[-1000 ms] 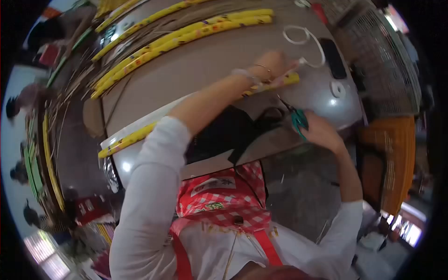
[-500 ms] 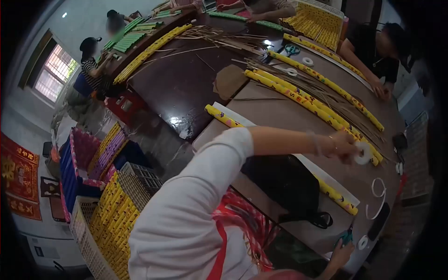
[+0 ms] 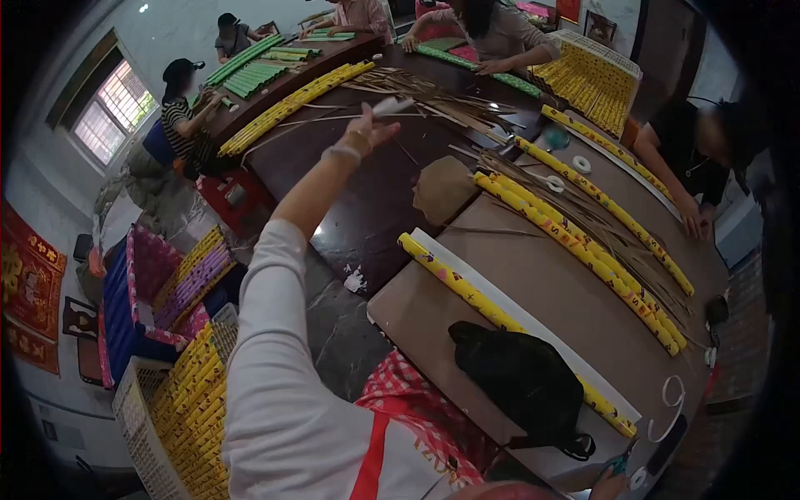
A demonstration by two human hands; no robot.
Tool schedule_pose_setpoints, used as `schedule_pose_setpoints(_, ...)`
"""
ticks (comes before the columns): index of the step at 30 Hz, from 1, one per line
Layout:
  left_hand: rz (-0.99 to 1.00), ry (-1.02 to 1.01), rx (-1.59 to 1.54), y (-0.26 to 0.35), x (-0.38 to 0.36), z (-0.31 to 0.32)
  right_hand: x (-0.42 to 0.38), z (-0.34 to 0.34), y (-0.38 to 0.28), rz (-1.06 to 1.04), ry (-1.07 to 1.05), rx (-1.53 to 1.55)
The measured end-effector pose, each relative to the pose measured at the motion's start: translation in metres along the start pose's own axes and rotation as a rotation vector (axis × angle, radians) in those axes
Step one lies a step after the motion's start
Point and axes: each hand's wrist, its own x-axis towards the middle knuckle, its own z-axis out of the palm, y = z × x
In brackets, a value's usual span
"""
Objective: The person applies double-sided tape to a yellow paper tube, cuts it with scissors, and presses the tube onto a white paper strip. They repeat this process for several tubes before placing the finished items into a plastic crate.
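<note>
My left hand (image 3: pixel 367 136) is raised above the dark tabletop at the end of the white-sleeved arm. It holds a white tape roll (image 3: pixel 392 107), blurred and seen nearly edge-on. At the lower right edge my right hand (image 3: pixel 610 486), partly out of view, is closed around teal-handled scissors (image 3: pixel 617 463). Close to that hand lies another white tape roll (image 3: pixel 638 477). A yellow patterned paper-wrapped tube (image 3: pixel 467 292) rests on a white sheet (image 3: pixel 542 333) on the brown table, partly hidden by a black cloth bag (image 3: pixel 525 383).
Several yellow tubes (image 3: pixel 575 237) and thin brown strips (image 3: pixel 467 100) lie across the tables. A brown paper piece (image 3: pixel 448 190) sits at the table joint. Crates of yellow tubes (image 3: pixel 187 408) stand at lower left. A person in black (image 3: pixel 675 158) works at right; others sit farther back.
My left hand has swung from the right side of the brown table to the far left over the dark table, carrying the tape roll. My right hand keeps the scissors near the lower right edge.
</note>
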Motion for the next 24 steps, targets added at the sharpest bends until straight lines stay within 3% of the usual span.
schedule_pose_setpoints(2, 0.064, 0.328, 0.056, 0.015, 0.011, 0.02, 0.004, 0.007, 0.009, -0.011, 0.014, -0.013)
schedule_pose_setpoints(4, 0.156, 0.291, 0.403, -0.016, 0.025, 0.024, 0.01, 0.015, 0.022, -0.002, 0.03, -0.02)
schedule_pose_setpoints(5, 0.148, 0.109, 0.63, -0.039, 0.037, 0.015, 0.012, 0.021, 0.031, 0.006, 0.036, -0.023)
schedule_pose_setpoints(6, 0.102, -0.005, 0.584, -0.082, 0.073, 0.0, 0.013, 0.027, 0.038, 0.015, 0.037, -0.023)
schedule_pose_setpoints(7, 0.054, -0.118, 0.539, -0.107, 0.062, 0.013, 0.013, 0.034, 0.045, 0.025, 0.037, -0.023)
schedule_pose_setpoints(8, 0.149, -0.174, 0.693, -0.13, 0.047, 0.02, 0.013, 0.04, 0.053, 0.032, 0.036, -0.025)
schedule_pose_setpoints(9, 0.244, -0.231, 0.844, -0.145, -0.02, 0.039, 0.009, 0.042, 0.059, 0.038, 0.035, -0.03)
schedule_pose_setpoints(11, 0.532, -0.369, 0.968, -0.185, -0.048, 0.044, 0.011, 0.05, 0.064, 0.03, 0.081, -0.069)
schedule_pose_setpoints(15, 0.592, -0.598, 1.007, -0.199, -0.142, 0.077, 0.005, 0.063, 0.071, -0.133, 0.26, 0.162)
schedule_pose_setpoints(16, 0.615, -0.698, 0.985, -0.202, -0.157, 0.082, 0.0, 0.064, 0.061, -0.191, 0.553, 0.068)
schedule_pose_setpoints(17, 0.579, -0.726, 0.993, -0.202, -0.173, 0.088, -0.004, 0.056, 0.067, -0.125, 0.212, 0.165)
schedule_pose_setpoints(20, 0.403, -0.859, 0.875, -0.207, -0.207, 0.1, -0.023, 0.03, 0.055, -0.09, 0.321, 0.535)
schedule_pose_setpoints(22, 0.403, -0.888, 0.903, -0.205, -0.231, 0.107, -0.019, 0.044, 0.081, -0.159, 0.592, 0.335)
schedule_pose_setpoints(24, 0.385, -0.937, 0.934, -0.209, -0.24, 0.108, -0.015, 0.04, 0.104, -0.008, 0.534, 0.474)
